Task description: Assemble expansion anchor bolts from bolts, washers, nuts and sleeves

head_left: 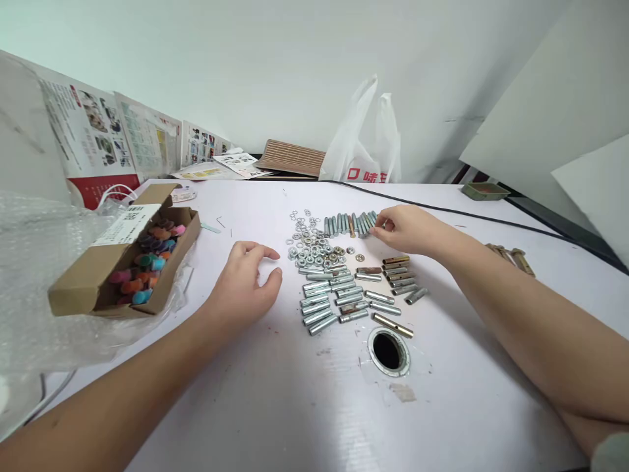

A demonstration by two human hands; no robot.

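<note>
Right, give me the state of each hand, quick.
Left hand: loosely curled, resting on the table, holding nothing.
Right hand: fingertips pinched at the row of bolts; whether it has lifted one cannot be told.

left edge: we see a cardboard box [83,282] of coloured caps [147,262] on bubble wrap [34,262]
upper left: printed leaflets [93,141] against the wall
top centre: white plastic bag [361,141], corrugated board [292,157]
upper right: small green tray [484,191], black cable [466,213]
lower centre: grommet hole [388,352] in the table [295,406]
</note>
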